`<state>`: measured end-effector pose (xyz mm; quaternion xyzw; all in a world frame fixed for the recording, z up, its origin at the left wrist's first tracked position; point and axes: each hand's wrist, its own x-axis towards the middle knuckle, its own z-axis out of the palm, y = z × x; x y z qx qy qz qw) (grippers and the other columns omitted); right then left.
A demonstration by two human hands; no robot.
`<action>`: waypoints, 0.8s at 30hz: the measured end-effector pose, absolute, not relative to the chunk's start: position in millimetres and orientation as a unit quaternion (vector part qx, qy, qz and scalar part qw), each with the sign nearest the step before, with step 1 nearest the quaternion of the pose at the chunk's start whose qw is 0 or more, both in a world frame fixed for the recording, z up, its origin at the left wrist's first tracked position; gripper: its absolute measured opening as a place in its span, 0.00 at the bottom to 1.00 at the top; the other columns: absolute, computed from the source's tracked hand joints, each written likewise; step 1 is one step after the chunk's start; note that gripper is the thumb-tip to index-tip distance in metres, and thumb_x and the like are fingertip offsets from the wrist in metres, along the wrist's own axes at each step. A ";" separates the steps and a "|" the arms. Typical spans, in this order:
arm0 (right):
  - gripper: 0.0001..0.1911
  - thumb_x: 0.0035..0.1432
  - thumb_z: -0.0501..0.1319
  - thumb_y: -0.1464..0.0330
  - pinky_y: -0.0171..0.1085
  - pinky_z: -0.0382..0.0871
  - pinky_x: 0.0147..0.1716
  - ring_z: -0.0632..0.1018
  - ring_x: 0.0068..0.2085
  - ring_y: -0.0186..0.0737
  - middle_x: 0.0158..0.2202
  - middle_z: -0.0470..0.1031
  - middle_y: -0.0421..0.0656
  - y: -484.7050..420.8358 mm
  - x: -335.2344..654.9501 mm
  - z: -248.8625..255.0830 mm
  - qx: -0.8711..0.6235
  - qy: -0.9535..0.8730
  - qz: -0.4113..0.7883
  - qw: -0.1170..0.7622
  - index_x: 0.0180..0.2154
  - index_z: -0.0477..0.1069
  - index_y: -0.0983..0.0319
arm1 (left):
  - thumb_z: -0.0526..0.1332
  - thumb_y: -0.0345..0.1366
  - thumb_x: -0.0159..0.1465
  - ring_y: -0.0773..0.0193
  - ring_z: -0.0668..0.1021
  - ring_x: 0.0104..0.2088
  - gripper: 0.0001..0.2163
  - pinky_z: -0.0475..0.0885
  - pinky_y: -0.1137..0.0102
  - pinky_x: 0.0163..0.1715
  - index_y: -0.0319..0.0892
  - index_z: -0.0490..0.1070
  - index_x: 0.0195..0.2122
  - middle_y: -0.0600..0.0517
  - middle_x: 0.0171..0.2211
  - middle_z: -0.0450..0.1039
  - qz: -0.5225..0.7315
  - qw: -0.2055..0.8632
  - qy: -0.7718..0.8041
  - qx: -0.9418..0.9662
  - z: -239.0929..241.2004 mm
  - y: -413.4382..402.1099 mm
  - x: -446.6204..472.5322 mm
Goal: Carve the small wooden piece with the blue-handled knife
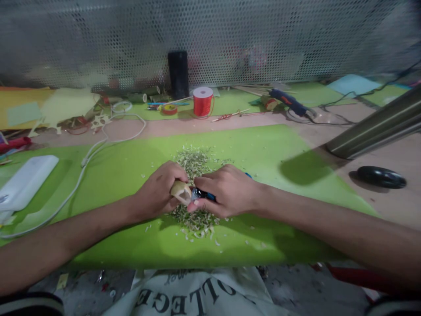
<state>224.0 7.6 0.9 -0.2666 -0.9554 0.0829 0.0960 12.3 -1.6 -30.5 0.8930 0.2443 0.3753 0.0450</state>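
My left hand (166, 186) is closed around a short, pale, hollow bamboo piece (181, 192), its open end turned toward me. My right hand (226, 191) grips a utility knife (206, 194) with a dark and blue handle. The knife's front end meets the rim of the bamboo, and fingers hide most of its blade. Below both hands, a heap of green and pale shavings (194, 160) spreads over the green mat (108, 171).
A red thread spool (202, 104), a tape roll (169, 109) and a dark phone (178, 74) stand at the back. On the left lie a white power bank (28, 182) and its cable. A glue gun (289, 103), metal cylinder (375, 123) and black oval object (381, 177) are on the right.
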 end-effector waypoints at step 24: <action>0.40 0.61 0.33 0.40 0.36 0.40 0.23 0.61 0.20 0.33 0.24 0.71 0.43 4.9 223.3 -1.3 -0.286 -0.951 0.018 0.115 0.35 0.69 0.63 | 0.58 0.43 0.65 0.62 0.74 0.31 0.11 0.73 0.67 0.28 0.43 0.60 0.39 0.48 0.31 0.71 0.372 0.027 0.237 0.897 -28.7 -0.3 14.6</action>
